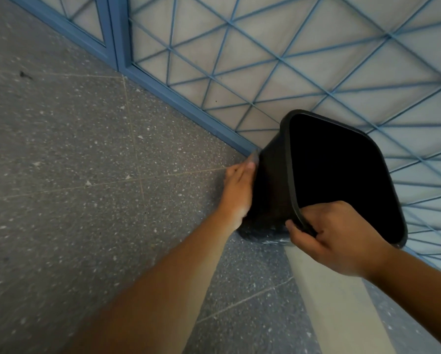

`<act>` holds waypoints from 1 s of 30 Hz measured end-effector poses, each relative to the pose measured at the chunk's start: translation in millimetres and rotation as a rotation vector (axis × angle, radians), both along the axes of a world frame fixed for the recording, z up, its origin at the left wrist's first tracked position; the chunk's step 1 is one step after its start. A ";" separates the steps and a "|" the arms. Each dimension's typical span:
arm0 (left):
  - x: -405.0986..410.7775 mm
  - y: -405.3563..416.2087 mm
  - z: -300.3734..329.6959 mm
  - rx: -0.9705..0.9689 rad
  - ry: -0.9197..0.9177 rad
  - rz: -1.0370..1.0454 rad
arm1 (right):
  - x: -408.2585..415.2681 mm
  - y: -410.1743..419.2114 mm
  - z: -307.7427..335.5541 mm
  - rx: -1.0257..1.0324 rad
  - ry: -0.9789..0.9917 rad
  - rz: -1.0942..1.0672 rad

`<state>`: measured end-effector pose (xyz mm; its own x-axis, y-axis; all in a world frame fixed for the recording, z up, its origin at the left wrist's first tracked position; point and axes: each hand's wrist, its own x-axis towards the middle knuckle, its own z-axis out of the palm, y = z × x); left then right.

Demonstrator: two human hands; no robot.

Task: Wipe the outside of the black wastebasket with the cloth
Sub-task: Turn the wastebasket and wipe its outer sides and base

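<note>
Speckled floor [86,149]. Left hand [238,190]: fingers flat on the black wastebasket [270,190] outer wall, cloth [253,157] barely visible beneath, likely wiping. Wastebasket tilted beside the blue-gridded partition [291,60]. Right hand [339,238]: grips the rim, apparently steadying it.

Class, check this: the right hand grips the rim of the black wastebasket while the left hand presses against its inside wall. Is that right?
Not quite. The head view shows the left hand pressing the outside wall of the black wastebasket, not the inside. The right hand does grip the rim.
</note>
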<state>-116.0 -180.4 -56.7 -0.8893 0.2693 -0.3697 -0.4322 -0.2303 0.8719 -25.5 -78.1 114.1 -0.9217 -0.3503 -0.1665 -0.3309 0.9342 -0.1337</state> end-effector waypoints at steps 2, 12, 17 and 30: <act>5.4 2.1 4.0 -0.014 0.031 0.020 | -0.5 -0.1 0.8 0.003 0.003 -0.015; 12.9 -4.5 2.4 -0.050 -0.086 0.033 | -0.1 -0.5 1.0 0.031 0.008 -0.020; 10.1 -3.8 13.6 -0.025 0.028 0.044 | -0.7 0.9 -1.9 0.026 0.016 -0.008; 8.5 -9.6 11.6 -0.093 -0.037 -0.020 | 2.6 2.0 -2.5 0.015 -0.016 -0.075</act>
